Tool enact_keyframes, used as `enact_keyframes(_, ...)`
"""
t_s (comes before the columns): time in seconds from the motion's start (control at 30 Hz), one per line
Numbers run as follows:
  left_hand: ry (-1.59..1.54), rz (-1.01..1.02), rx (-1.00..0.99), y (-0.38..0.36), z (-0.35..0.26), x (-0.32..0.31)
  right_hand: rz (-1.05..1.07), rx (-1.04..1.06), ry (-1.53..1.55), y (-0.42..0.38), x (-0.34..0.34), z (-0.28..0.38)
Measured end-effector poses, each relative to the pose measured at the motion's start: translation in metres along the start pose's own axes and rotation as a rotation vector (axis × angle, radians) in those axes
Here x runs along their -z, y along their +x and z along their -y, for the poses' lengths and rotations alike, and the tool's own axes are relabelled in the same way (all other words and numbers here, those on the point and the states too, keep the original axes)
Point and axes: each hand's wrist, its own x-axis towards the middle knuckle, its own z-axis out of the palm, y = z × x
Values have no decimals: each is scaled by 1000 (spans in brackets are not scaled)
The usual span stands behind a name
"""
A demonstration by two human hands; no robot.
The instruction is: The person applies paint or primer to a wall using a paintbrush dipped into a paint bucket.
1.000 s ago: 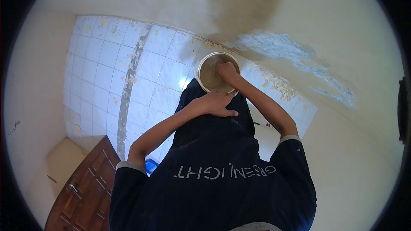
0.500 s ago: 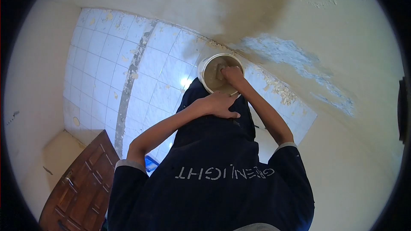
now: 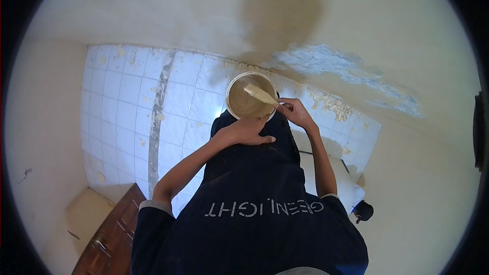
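A round white bucket [image 3: 229,87] is held at the front of my body, with beige paste-like material inside. My right hand [image 3: 296,113] grips the end of a scraper [image 3: 261,94], whose paste-coated part lies over the bucket's opening. On the near side of the bucket, my left hand [image 3: 250,131] rests against the rim. Its thumb is spread away from the fingers, and the fingertips meet the bucket's edge.
A wall with a peeled, bluish patch [image 3: 326,63] rises ahead. Tiled floor [image 3: 122,107] with flakes lies below. A wooden door [image 3: 114,234] stands at lower left. Another person's dark-haired head [image 3: 363,211] shows at lower right.
My right hand has come out of the bucket toward its right rim, lifting the coated scraper into view. The view has shifted, and another person's head now shows at lower right.
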Motion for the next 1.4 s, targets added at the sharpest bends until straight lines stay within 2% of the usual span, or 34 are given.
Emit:
enact_keyframes(0.07, 3, 11, -22, 3, 3, -2, 149, -140, 408, -9, 1, -15)
enact_keyframes(0.1, -2, 9, -36, 5, 3, -1, 130, -136, 414, -13, -1, -23)
enact_keyframes(0.17, 3, 26, -44, 8, 3, 0, 228, -172, 913, -19, -6, -38)
enact_keyframes(0.23, 9, 41, -48, 9, -1, 3, 199, -129, 895, -19, -5, -45)
enact_keyframes(0.3, 10, 119, 23, 9, -7, 7, 106, -177, 523, -14, -1, -52)
enact_keyframes(0.33, 22, 132, 20, 10, -12, 11, 93, -174, 533, -10, 2, -46)
enact_keyframes(0.4, 64, 195, 33, 11, -23, 15, -37, 12, -215, -3, 6, -32)
enact_keyframes(0.43, 72, 210, 30, 11, -24, 14, -48, 5, -206, -3, 10, -21)
enact_keyframes(0.5, 128, 167, -1, 12, -25, 14, 128, -144, -119, 3, 19, -3)
enact_keyframes(0.63, 99, 235, 81, 11, -24, 10, 121, -85, -249, 16, 24, -7)
enact_keyframes(0.7, 139, 154, 9, 12, -18, 5, 155, -261, -635, 28, 20, -9)
enact_keyframes(0.77, 148, 142, -3, 12, -12, 1, 154, -254, -662, 35, 21, -8)
enact_keyframes(0.83, 150, 128, -10, 9, -18, 5, 303, -321, -437, 38, 30, 7)
enact_keyframes(0.87, 115, 172, 36, 9, -21, 8, 307, -321, -440, 40, 28, 2)
enact_keyframes(0.93, 74, 218, 78, 10, -15, 2, 178, -249, -691, 43, 20, -11)
enact_keyframes(1.0, 299, -85, -211, 11, 1, -8, 272, -257, -579, 47, 21, -14)
enact_keyframes(1.03, 297, -89, -209, 10, -1, -5, 358, -264, -466, 49, 22, -13)
enact_keyframes(1.07, 199, 20, -100, 10, -4, -1, 361, -265, -466, 49, 18, -13)
enact_keyframes(1.1, 101, 130, 3, 10, -11, 4, 245, -229, -596, 48, 14, -14)
enact_keyframes(1.13, 99, 132, -3, 11, -7, 1, 126, -193, -724, 46, 13, -17)
enact_keyframes(1.17, 117, 95, -36, 12, 0, -5, 124, -199, -725, 45, 14, -20)
enact_keyframes(1.23, 142, 52, -68, 13, -1, 2, 267, -212, -506, 49, 18, -18)
enact_keyframes(1.4, 100, 152, 12, 14, -11, 10, 232, -300, -632, 44, 17, -14)
